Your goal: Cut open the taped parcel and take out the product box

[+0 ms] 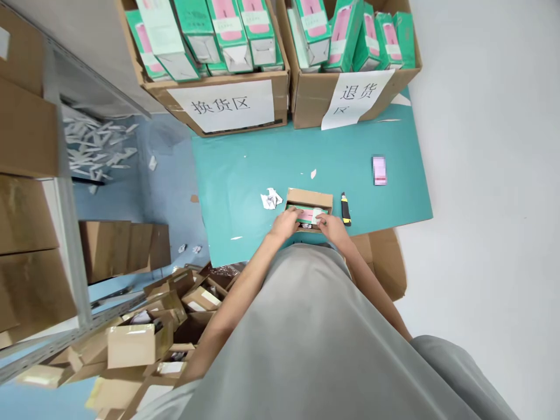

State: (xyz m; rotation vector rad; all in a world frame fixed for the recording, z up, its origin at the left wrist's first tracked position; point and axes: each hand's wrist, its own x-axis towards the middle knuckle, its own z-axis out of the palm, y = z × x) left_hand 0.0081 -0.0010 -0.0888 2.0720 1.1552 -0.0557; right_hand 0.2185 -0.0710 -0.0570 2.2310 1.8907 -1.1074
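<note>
On the green table [236,175], a small open cardboard box [310,197] lies close to my body. Inside it is a green and pink product box [307,215] with a pale label near its right end. My left hand [286,223] grips the left end of the product box, fingers reaching over the carton's side. At the right end, the fingers of my right hand [333,227] pinch it by the pale label. Crumpled white paper [272,199] lies left of the carton, and a black and yellow utility knife [345,209] lies to its right.
Two large cartons, a left one [175,116] and a right one [308,105], hold green and pink boxes along the table's far edge. A phone [379,170] lies at the right. Discarded boxes [131,346] heap on the floor beside a metal shelf [72,233].
</note>
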